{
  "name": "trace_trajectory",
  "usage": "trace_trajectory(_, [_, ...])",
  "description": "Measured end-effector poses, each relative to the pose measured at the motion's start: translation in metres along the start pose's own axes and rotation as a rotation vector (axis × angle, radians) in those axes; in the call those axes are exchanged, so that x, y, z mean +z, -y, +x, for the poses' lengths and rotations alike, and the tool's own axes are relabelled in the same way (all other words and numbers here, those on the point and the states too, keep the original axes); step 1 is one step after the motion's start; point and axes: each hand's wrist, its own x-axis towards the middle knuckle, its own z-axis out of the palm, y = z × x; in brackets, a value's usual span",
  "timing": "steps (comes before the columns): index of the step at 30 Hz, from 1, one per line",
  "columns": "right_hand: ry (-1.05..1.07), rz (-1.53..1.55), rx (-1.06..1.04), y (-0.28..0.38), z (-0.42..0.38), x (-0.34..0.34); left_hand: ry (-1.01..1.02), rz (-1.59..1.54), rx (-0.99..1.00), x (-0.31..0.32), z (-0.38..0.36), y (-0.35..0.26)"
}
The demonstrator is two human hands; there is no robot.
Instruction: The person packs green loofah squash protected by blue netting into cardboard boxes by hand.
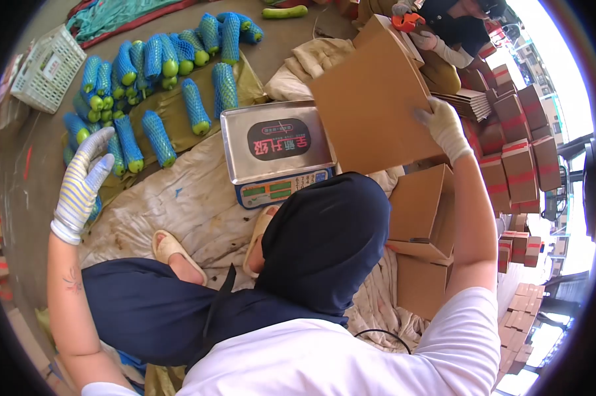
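My right hand (pixel 443 127), in a white glove, grips the right edge of a brown cardboard box (pixel 377 99), which is tilted beside and partly over the metal-topped scale (pixel 281 142). My left hand (pixel 85 178), in a striped glove, is raised on the left with its fingers apart and nothing in it. It is nearest to several green vegetables in blue foam netting (pixel 128 142), lying in a pile on a brown cloth. The scale's display faces my knees.
An open cardboard box (pixel 420 208) stands by my right knee. A white plastic basket (pixel 49 69) is at the upper left. A co-worker (pixel 450 33) holds an orange tape dispenser (pixel 408 23) at the upper right. Taped boxes (pixel 519 165) are stacked on the right.
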Motion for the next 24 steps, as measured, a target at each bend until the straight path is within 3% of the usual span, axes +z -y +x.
trace_trajectory(3, [-0.116,-0.159,0.110,-0.064,-0.050,0.027,-0.007,0.007,-0.032,-0.002,-0.010,-0.005])
trace_trajectory(5, [-0.162,-0.052,0.185,-0.101,-0.087,0.055,-0.011,-0.014,-0.048,-0.005,-0.013,-0.001])
trace_trajectory(6, [-0.105,-0.115,0.297,-0.125,-0.099,0.073,-0.023,-0.032,-0.054,-0.005,-0.014,0.002])
trace_trajectory(10, [-0.224,0.044,0.442,-0.119,-0.081,0.118,0.010,0.066,-0.046,-0.001,-0.011,0.016])
trace_trajectory(14, [0.026,-0.195,0.465,-0.068,-0.034,0.142,-0.003,0.257,0.036,0.002,-0.009,0.018])
trace_trajectory(16, [0.061,-0.155,0.499,-0.053,-0.025,0.154,-0.002,0.341,0.096,0.003,-0.015,0.008])
trace_trajectory(21, [-0.020,-0.110,0.375,-0.033,-0.056,0.152,0.046,0.406,0.110,0.008,-0.027,-0.005])
trace_trajectory(23, [-0.222,-0.203,0.146,-0.033,-0.083,0.154,0.070,0.404,0.086,0.005,-0.029,0.007])
trace_trajectory(24, [-0.437,-0.149,-0.034,-0.028,-0.105,0.152,0.081,0.415,0.068,0.003,-0.030,0.011])
